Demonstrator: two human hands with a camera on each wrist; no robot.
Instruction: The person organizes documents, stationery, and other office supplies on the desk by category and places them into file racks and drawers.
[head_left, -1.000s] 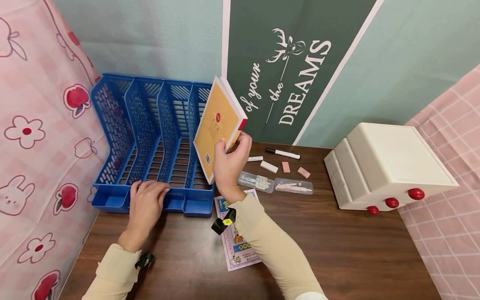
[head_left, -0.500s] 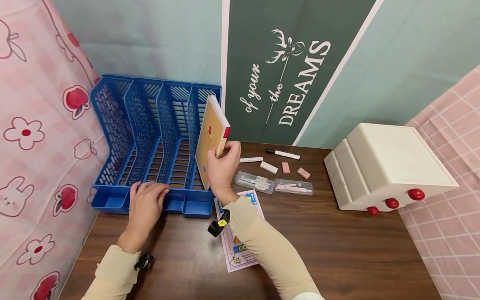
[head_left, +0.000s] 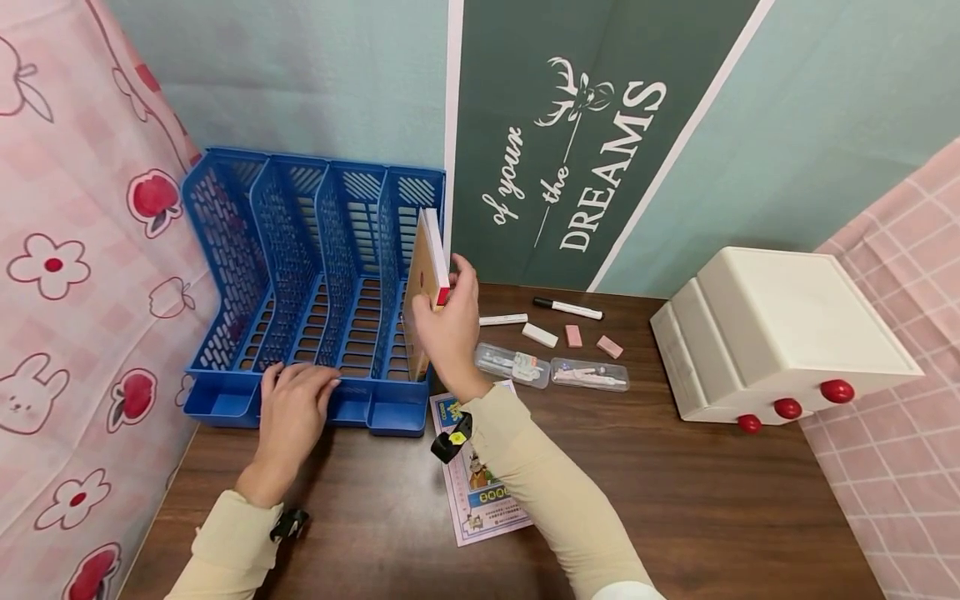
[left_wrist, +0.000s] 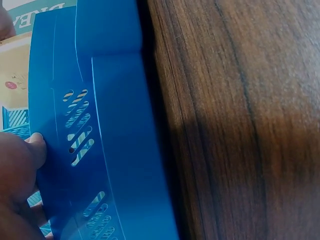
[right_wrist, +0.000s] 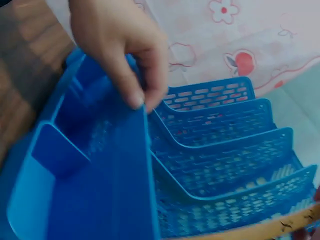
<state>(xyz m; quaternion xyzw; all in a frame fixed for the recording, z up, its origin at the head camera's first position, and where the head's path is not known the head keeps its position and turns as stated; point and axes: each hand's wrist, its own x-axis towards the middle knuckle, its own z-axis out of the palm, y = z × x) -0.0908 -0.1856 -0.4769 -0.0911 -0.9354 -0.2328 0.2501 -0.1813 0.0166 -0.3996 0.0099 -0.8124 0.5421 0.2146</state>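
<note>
A blue file rack (head_left: 327,242) with several upright slots stands against the back wall. My left hand (head_left: 295,417) grips its front wall; in the left wrist view the thumb (left_wrist: 36,150) lies against the wall's outer face. With thumb and fingers my right hand (head_left: 452,333) holds a yellow book (head_left: 425,262) by its near edge. The book stands nearly upright in the rightmost slot, its lower end behind the front wall. In the right wrist view only the book's yellow edge (right_wrist: 270,227) shows, at the bottom.
A pink printed booklet (head_left: 474,500) lies partly under the right forearm. To the right are clear cases (head_left: 588,373), erasers (head_left: 539,335) and a black-capped marker (head_left: 567,307). A white drawer box (head_left: 795,317) with red knobs stands at the far right.
My right hand has lowered the book into the rack's rightmost slot and turned it more upright, its cover now seen nearly edge-on. The left hand has stayed on the front wall.
</note>
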